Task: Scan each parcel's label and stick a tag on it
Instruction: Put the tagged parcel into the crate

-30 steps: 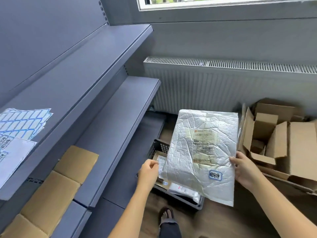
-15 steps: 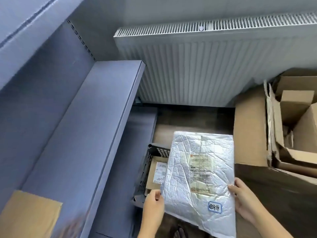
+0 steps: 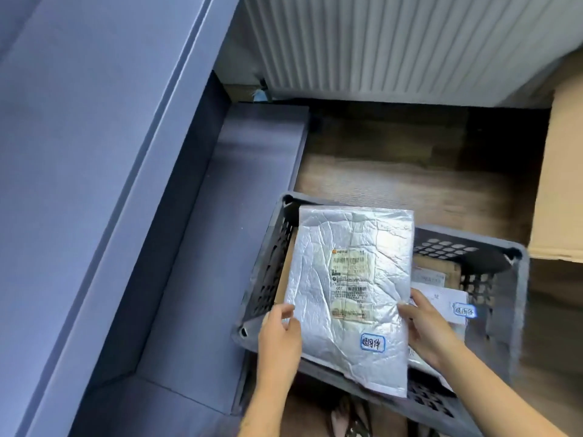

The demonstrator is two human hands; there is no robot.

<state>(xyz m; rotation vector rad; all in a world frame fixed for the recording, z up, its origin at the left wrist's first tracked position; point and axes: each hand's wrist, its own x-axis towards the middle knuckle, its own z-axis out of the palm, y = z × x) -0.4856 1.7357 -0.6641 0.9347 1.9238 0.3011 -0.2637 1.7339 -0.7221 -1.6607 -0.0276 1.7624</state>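
Parcel, silver: label + tag on, prob. done. Left hand, right hand: fingers clamped on its side edges, over crate. Qty left: can't tell.

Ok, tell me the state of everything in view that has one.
Silver crinkled foil mailer: held label-up over the crate, blue-edged tag stuck on.
Left-hand grip: pinching the mailer's left edge.
Right-hand grip: pinching its right edge.
Dark grey perforated plastic crate: on the floor, holding parcels.
White flat parcel inside: lying flat, tagged.
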